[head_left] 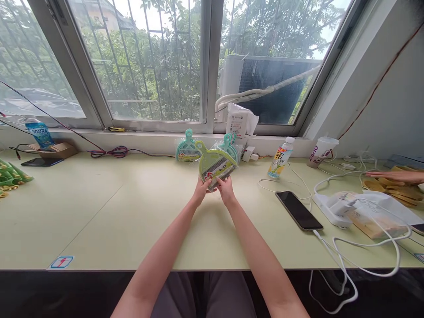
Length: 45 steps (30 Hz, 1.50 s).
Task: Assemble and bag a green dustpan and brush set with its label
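Observation:
Both my hands hold a yellow-green mini dustpan set (214,162) in clear plastic wrap, lifted a little above the pale green table (132,212). My left hand (201,191) pinches its lower left edge. My right hand (225,190) grips its lower right edge by the label. Behind it, two teal dustpan sets stand against the sill, one at the left (187,149) and one at the right (229,146).
A black phone (298,210) lies right of my hands, cabled to a white power strip (334,211). A drink bottle (281,158), a cup (322,151), and a tissue pack (239,120) stand near the sill. Another person's hand (397,176) rests at far right.

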Tool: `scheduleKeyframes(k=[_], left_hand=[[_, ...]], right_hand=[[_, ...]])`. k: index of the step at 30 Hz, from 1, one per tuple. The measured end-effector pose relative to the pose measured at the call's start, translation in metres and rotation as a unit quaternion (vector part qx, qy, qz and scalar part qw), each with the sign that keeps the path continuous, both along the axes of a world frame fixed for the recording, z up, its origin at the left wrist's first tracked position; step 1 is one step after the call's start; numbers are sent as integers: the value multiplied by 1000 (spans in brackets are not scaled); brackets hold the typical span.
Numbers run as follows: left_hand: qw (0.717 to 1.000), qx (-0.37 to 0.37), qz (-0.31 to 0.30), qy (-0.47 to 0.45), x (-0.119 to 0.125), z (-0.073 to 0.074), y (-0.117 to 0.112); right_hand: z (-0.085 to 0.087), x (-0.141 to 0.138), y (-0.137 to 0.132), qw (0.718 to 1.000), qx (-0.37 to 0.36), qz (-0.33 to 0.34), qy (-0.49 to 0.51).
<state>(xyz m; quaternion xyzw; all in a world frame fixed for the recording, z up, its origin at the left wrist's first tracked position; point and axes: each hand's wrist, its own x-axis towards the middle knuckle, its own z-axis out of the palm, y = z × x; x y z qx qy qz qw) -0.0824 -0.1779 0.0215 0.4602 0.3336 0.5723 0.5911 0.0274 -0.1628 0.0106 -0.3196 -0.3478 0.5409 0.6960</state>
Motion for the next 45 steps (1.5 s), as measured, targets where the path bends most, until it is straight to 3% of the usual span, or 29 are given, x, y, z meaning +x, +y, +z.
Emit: scheduleKeyframes(k=[4, 8, 10, 12, 14, 16, 18, 20, 26, 31, 34, 39, 42, 45], left_hand=[[1000, 13, 21, 8, 1, 3, -1], [999, 22, 40, -14, -9, 7, 3], [1000, 6, 10, -28, -23, 7, 8], [999, -26, -24, -29, -39, 6, 13], [997, -67, -10, -26, -54, 4, 19], [994, -105, 15, -25, -65, 2, 24], [991, -127, 20, -24, -72, 0, 26], [991, -132, 10, -24, -75, 0, 27], [986, -152, -70, 25, -74, -1, 23], [967, -153, -186, 89, -69, -3, 19], [964, -121, -220, 93, -67, -4, 16], [964, -105, -214, 121, -64, -4, 17], [970, -105, -176, 132, -63, 0, 16], [983, -52, -142, 103, -62, 6, 12]], right_hand=[[6, 3, 0, 1000, 1, 10, -12], [15, 21, 1, 987, -46, 79, -129], [16, 33, 0, 974, -50, 22, -218], [15, 42, -2, 943, -11, -121, -311], [11, 46, -4, 887, 56, -233, -395], [8, 46, -5, 845, 124, -234, -464], [6, 43, -4, 833, 174, -179, -494], [5, 41, -1, 842, 199, -142, -481], [-3, 47, 12, 893, 169, -152, -388], [-21, 55, 21, 887, 96, -175, -417], [-30, 58, 25, 895, 47, -172, -408], [-34, 61, 28, 907, -58, -128, -397], [-31, 63, 28, 903, -109, -99, -404], [-28, 64, 28, 900, -136, -129, -394]])
